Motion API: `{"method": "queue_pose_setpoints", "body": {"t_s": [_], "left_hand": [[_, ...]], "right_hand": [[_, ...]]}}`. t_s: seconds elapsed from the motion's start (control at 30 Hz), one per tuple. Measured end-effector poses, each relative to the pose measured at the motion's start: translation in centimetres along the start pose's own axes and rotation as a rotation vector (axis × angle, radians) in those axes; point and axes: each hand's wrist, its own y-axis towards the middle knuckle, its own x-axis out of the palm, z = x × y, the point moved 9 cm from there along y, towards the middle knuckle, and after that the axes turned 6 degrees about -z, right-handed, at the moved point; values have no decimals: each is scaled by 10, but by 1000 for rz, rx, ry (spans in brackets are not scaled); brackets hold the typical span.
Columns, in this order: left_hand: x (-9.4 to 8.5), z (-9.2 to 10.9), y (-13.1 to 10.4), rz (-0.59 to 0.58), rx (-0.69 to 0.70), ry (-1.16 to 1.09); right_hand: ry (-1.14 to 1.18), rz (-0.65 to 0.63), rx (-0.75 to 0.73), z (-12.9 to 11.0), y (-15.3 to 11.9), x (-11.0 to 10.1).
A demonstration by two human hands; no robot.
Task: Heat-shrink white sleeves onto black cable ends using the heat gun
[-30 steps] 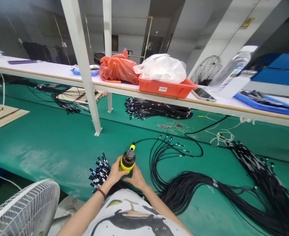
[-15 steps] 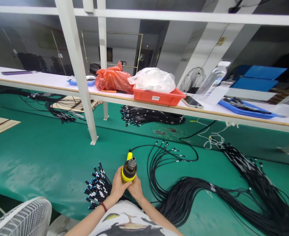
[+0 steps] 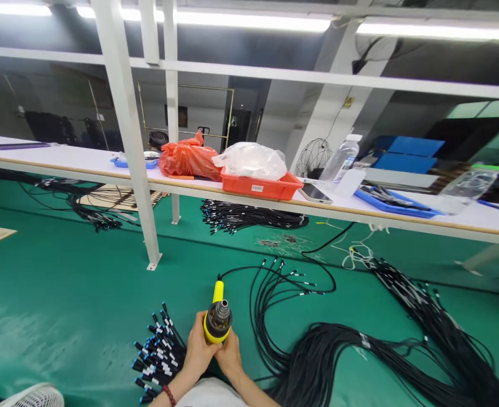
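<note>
A yellow heat gun point(image 3: 216, 333) with a dark collar and a stepped metal nozzle is held close to my body, nozzle facing up and away from me. My left hand point(image 3: 199, 351) wraps its left side, and my right hand point(image 3: 229, 356) closes on its right side. The gun's yellow handle point(image 3: 218, 291) points away from me, its black cord point(image 3: 249, 268) running off to the right. Beside my left hand lies a bundle of black cables with blue-tipped, white-labelled ends point(image 3: 158, 353). To the right of my hands spreads a thick bundle of black cables point(image 3: 317, 350).
A white shelf point(image 3: 177, 186) crosses the green bench point(image 3: 84, 282), held by a white post point(image 3: 133, 135). On it are a red tray point(image 3: 260, 187), a phone point(image 3: 315, 193), a bottle point(image 3: 343, 158) and a blue tray point(image 3: 396, 206). A white fan point(image 3: 33, 397) stands lower left.
My view has tipped upward, so the bench and shelf sit lower and ceiling lights show. Both hands still hold the heat gun, with little visible change in grip.
</note>
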Motion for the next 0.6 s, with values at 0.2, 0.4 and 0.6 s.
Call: {"method": "queue_pose_setpoints", "body": {"t_s": [0.2,0.4,0.6], "left_hand": [[1,9,-6,-12,31,29],[1,9,-8,23,28,28],[3,24,-6,-14,100,146]], "right_hand": [[-56,48,-1,2,-6,-6],[-37,29,-37,-3,-5,-5],[52,42,97,8,-4,-9]]}}
